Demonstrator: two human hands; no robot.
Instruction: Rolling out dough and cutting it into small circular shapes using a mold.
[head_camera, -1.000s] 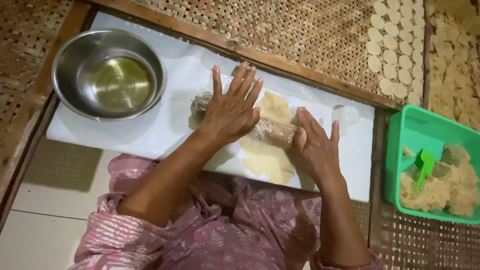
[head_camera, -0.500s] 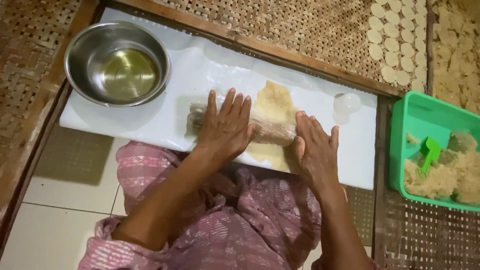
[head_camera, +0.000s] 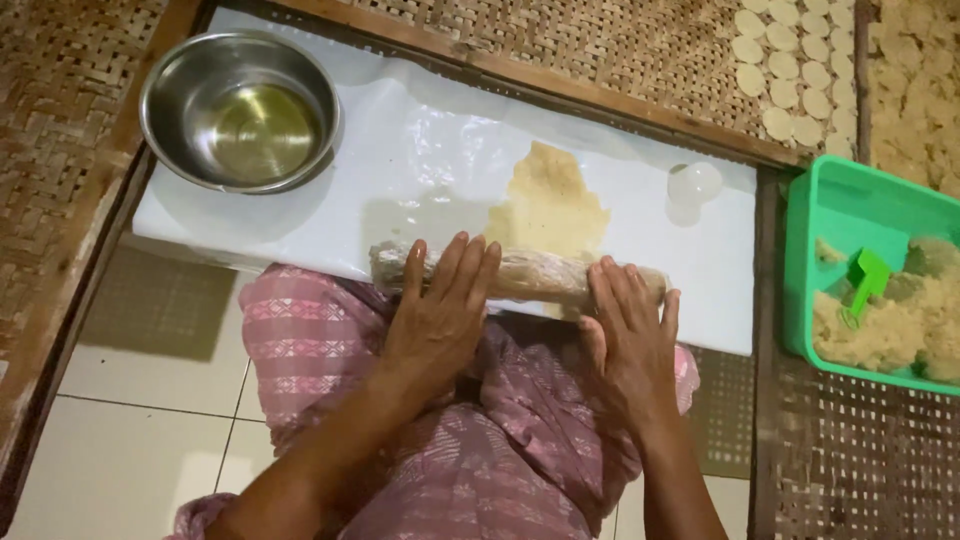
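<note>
A wooden rolling pin (head_camera: 530, 275) lies across the near edge of a white board (head_camera: 420, 170). My left hand (head_camera: 440, 315) rests flat on the pin's left part, fingers spread. My right hand (head_camera: 630, 335) lies flat on its right part. Beyond the pin, a thin sheet of pale yellow dough (head_camera: 550, 200) is spread out on the board. Neither hand grips the pin; both palms press on top of it.
A steel bowl (head_camera: 240, 110) with some oil stands at the board's far left. A small clear cup (head_camera: 693, 187) sits to the right. A green tub (head_camera: 880, 280) of dough with a green scoop is at far right. Round dough discs (head_camera: 790, 70) lie on woven mats.
Both hands have drawn the rolling pin toward me, to the board's near edge. More of the flattened dough now shows beyond the pin.
</note>
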